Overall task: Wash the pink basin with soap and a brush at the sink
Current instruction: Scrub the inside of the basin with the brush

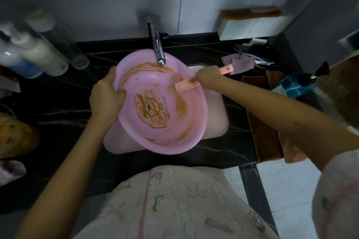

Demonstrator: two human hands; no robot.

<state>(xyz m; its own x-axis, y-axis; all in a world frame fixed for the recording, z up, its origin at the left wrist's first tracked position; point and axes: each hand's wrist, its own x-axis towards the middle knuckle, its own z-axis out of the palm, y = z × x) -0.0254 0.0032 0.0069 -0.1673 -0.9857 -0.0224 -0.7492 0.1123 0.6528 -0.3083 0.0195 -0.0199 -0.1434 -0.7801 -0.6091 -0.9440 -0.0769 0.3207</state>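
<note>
- Dim bathroom, black marble counter [223,149]; pink basin [165,106] tilted over the white sink [217,118].
- Left hand [106,95] grips its rim, right hand [208,78] has fingers curled round a pink brush [187,84] on the inner wall.
- Looks like early scrubbing: brown smears all over, so firm strokes toward the bottom next.

One view only. Head-worn wide-angle camera, facing forward and steeply down, close over the sink [215,114] and bench [64,110]. Basin [161,122] centre frame; tap [159,48] and wall [116,17] toward the top; wearer's torso [174,203] at bottom edge.
</note>
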